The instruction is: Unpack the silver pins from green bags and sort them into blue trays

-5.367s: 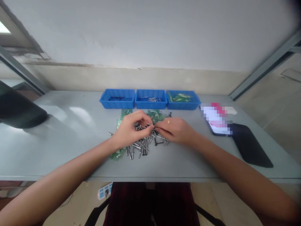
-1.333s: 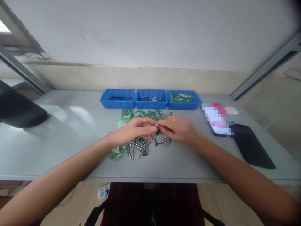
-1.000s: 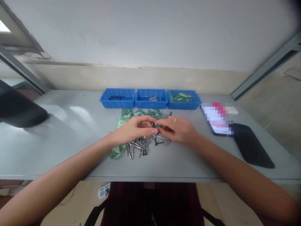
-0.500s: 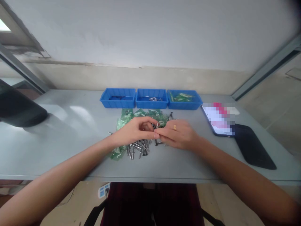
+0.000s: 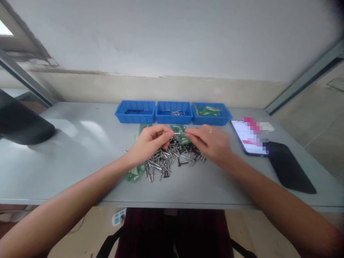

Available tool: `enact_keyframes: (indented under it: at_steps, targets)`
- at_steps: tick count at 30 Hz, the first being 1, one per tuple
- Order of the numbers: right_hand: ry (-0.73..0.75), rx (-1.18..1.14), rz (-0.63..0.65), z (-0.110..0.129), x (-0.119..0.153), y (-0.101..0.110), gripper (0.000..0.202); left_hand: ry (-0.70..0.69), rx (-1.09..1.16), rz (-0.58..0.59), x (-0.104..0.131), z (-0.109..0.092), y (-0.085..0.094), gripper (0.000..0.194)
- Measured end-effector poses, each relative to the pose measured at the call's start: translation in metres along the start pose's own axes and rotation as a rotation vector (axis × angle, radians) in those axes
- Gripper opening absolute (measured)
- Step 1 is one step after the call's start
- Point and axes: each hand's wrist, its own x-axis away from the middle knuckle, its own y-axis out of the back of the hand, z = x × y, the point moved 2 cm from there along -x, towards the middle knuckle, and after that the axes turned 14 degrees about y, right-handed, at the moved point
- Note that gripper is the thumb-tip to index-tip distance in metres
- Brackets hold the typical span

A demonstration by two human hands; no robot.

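Note:
A thin silver blind rivet (image 5: pixel 179 133) is held level above the pile, one end pinched in the fingertips of my left hand (image 5: pixel 152 143). The thumb and forefinger of my right hand (image 5: pixel 212 143) are closed on its other end. Below my hands lies a loose pile of silver rivets (image 5: pixel 158 161), mixed with black screws (image 5: pixel 179 162). Green plastic bags (image 5: pixel 137 173) with small pale pieces inside lie around and under the pile. My left hand covers part of it.
Three blue bins stand in a row behind the pile: the left bin (image 5: pixel 135 119) with a few dark pieces, the middle bin (image 5: pixel 174 119) with silver rivets, the right bin (image 5: pixel 212 121) with green packets. A lit phone (image 5: pixel 248 138), a black flat object (image 5: pixel 291 168) and a dark cylinder (image 5: pixel 24 120) flank them.
Both hands have moved up and away from me over the pile. They have drawn apart, so the rivet between their fingertips now shows, along with more of the pile.

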Motion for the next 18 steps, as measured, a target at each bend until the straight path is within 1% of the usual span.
enact_keyframes:
  at_steps: [4,8,12,18]
  targets:
    - [-0.011,0.001,-0.019,-0.0013,0.0001,-0.0028,0.012,-0.005,-0.006,-0.024,-0.0003,0.0013,0.0006,0.02]
    - [-0.031,-0.006,0.029,-0.0039,0.0009,-0.0054,0.013,0.017,-0.014,-0.04,-0.0007,0.0022,0.001,0.016]
    - [-0.043,-0.025,0.047,-0.0048,0.0013,-0.0063,0.014,0.031,-0.024,-0.061,-0.0008,0.0027,0.0013,0.016]
    - [-0.066,-0.042,0.076,-0.0052,0.0007,-0.0061,0.014,0.015,0.001,-0.097,-0.0019,0.0009,0.0019,0.014]
